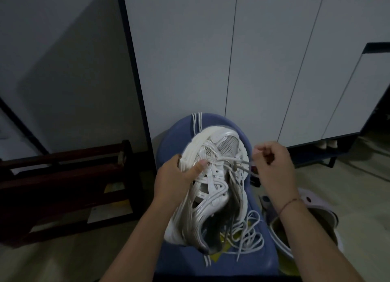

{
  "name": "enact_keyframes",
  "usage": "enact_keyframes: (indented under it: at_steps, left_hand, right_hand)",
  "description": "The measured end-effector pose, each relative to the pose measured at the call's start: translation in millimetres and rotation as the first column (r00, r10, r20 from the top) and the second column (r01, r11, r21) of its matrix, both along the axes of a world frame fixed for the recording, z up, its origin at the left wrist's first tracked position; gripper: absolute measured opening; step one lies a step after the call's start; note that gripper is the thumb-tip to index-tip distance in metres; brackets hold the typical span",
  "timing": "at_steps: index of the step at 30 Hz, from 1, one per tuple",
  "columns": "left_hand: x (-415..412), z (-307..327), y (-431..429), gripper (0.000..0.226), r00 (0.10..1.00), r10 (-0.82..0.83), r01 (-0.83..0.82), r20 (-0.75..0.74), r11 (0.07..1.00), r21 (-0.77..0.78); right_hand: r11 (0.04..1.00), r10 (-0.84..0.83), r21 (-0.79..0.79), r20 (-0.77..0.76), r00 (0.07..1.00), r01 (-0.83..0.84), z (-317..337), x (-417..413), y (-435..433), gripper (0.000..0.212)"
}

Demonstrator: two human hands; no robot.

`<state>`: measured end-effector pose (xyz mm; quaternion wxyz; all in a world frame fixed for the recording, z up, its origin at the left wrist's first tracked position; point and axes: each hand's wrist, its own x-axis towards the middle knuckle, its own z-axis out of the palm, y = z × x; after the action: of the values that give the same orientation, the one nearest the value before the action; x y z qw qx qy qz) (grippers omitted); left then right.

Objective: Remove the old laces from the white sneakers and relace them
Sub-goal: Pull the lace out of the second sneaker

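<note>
Nearest, below both hands: loose lace coils [249, 239] heaped on the blue stool [253, 262], by the heel of the white sneaker [213, 176]. Risk: that slack knots or snags if the pull goes fast, or slides off the stool edge. The sneaker lies on the stool between the hands, heel toward the person, toe away. Left hand [175, 176] grips its side, fingers wrapped round the sole edge, thumb pressed flat on the upper beside the eyelets. Right hand [272, 165], just right of the toe-end eyelets, has its fingers curled and pinches a taut lace run [242, 162] drawn sideways. Risk: if the left grip slackens, the pull drags the shoe off the stool. Can't tell if the lace is going in or out. Below the right wrist: pale clog [312, 201] on the floor. Beyond the hands: white cabinet doors [274, 60].
</note>
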<state>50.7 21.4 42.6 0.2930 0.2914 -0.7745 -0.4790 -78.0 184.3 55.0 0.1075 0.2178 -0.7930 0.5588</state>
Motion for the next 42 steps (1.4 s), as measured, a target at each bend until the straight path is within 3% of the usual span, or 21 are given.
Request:
enact_keyframes:
  at_steps: [6,9,12,16,20,24,27,30,33,38,40,42]
  left_hand:
    - [-0.4,-2.7,1.8,0.044,1.0,-0.006,0.006,0.008,1.0,-0.03]
    - [-0.7,-2.2,3.4,0.042,1.0,-0.012,0.012,0.015,1.0,-0.026]
    - [0.5,-1.6,1.1,0.042,1.0,-0.023,0.023,0.006,1.0,-0.008]
    - [3.6,-0.3,-7.3,0.037,1.0,0.02,-0.02,-0.009,1.0,0.007]
    - [2.4,-0.5,-2.8,0.057,1.0,0.012,-0.012,-0.001,1.0,-0.012]
    - [-0.4,-1.8,3.4,0.044,1.0,-0.012,0.012,0.014,1.0,-0.015]
    - [-1.5,-2.0,4.4,0.046,1.0,-0.019,0.02,0.019,0.999,-0.03]
    - [-1.8,-3.1,3.3,0.042,1.0,-0.017,0.018,0.026,0.999,-0.026]
    - [-0.3,-3.6,0.7,0.041,1.0,-0.023,0.024,0.017,1.0,-0.015]
    - [2.6,-1.0,-9.9,0.034,1.0,0.024,-0.024,-0.016,1.0,0.017]
    - [2.0,-2.0,-9.4,0.036,1.0,0.021,-0.021,-0.009,1.0,0.012]
    - [0.9,-3.2,-6.1,0.036,1.0,0.014,-0.014,-0.002,1.0,0.015]
  right_hand:
    - [0.956,0.202,0.255,-0.226,0.953,-0.143,-0.6,27.2,-17.3,0.021]
    - [0.965,0.223,0.196,-0.265,0.938,-0.174,-1.8,30.3,-21.7,0.022]
    - [0.989,0.138,-0.035,-0.143,0.98,-0.144,4.7,25.8,-15.1,0.024]
    - [0.947,-0.098,-0.297,0.083,0.992,0.119,12.0,1.5,7.6,0.021]
    - [0.988,-0.059,-0.135,0.076,0.995,0.069,7.0,-3.1,8.4,0.012]
    - [0.983,0.172,0.074,-0.055,0.984,-0.168,3.7,17.2,-8.7,0.013]
    - [0.957,0.233,0.218,-0.178,0.956,-0.192,-1.4,26.7,-16.3,0.023]
    - [0.963,0.226,0.197,-0.226,0.947,-0.183,-3.1,28.5,-19.4,0.022]
    - [0.981,0.195,0.052,-0.174,0.965,-0.188,1.1,27.6,-15.1,0.021]
    - [0.965,-0.063,-0.255,0.01,0.998,0.064,10.0,-0.6,9.4,0.027]
    - [0.977,-0.073,-0.2,0.041,0.997,0.08,7.4,-6.3,12.2,0.025]
    - [0.999,-0.006,-0.045,0.071,0.997,0.009,1.1,-5.3,7.3,0.02]
